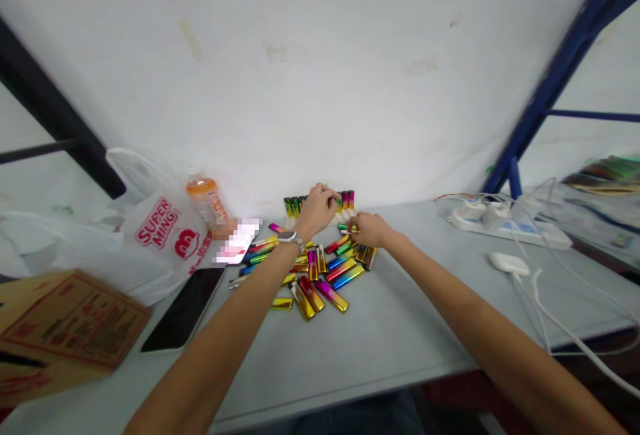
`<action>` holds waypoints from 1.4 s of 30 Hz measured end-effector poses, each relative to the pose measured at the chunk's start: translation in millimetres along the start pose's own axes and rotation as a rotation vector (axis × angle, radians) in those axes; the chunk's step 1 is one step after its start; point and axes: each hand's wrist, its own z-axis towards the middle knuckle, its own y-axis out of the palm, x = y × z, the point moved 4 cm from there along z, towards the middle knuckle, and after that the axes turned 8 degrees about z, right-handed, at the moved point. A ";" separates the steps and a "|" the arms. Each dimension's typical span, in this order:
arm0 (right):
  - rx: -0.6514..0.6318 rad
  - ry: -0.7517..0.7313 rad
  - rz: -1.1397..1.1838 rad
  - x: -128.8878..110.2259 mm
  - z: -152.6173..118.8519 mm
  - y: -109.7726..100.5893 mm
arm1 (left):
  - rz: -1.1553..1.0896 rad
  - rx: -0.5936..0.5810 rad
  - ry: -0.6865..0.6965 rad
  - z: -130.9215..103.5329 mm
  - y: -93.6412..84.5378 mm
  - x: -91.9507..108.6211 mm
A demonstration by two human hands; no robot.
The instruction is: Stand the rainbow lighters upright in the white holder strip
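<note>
Several shiny lighters (332, 290) in red, gold, blue, green and purple lie in a loose pile on the grey table. Behind them, close to the wall, a row of upright lighters (295, 206) stands in a pale holder. My left hand (319, 208), with a watch (288, 237) on its wrist, reaches over that row and hides its middle. Its fingers are pinched together; what they hold is too small to make out. At the back right of the pile, my right hand (373, 229) is closed on a green lighter (343, 227).
On the left are a cardboard box (75, 328), a white plastic bag (165, 235), an orange drink bottle (206, 198), a dark phone (185, 308) and a lit phone (239, 242). A power strip (520, 228), white charger (509, 264) and cables lie on the right.
</note>
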 end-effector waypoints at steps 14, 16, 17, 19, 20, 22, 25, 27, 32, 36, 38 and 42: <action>0.056 -0.182 -0.022 -24.5 18.4 -11.3 | -0.277 0.067 -0.108 -99.0 -28.6 1.5; 0.201 -0.251 0.144 -29.4 10.4 -13.4 | -0.290 0.086 -0.106 -99.1 -32.0 3.9; 0.277 -0.279 0.258 -32.8 5.4 -13.7 | -0.299 0.099 -0.113 -99.8 -33.8 4.5; 0.410 -0.305 0.547 -41.1 -5.4 -11.3 | -0.319 0.135 -0.130 -102.5 -38.1 4.7; 0.455 -0.298 0.711 -45.6 -10.4 -8.2 | -0.327 0.152 -0.136 -104.2 -40.4 4.6; 0.478 -0.255 1.053 -55.4 -18.3 1.5 | -0.334 0.185 -0.140 -108.0 -44.9 4.1; 0.440 -0.176 1.474 -68.6 -26.6 16.9 | -0.328 0.213 -0.148 -113.0 -49.0 2.2; 0.412 -0.103 1.631 -73.2 -30.8 25.2 | -0.322 0.214 -0.172 -115.3 -48.6 -0.5; 0.334 0.062 1.713 -77.0 -37.6 39.6 | -0.312 0.181 -0.204 -117.8 -41.8 -5.8; 0.305 0.084 1.597 -79.7 -38.5 46.2 | -0.321 0.153 -0.181 -117.3 -39.1 -4.0; 0.366 0.066 1.499 -78.3 -38.4 47.1 | -0.324 0.139 -0.166 -117.0 -38.4 -1.9; 0.505 0.077 1.399 -70.8 -37.3 48.4 | -0.315 0.112 -0.174 -117.3 -36.0 0.5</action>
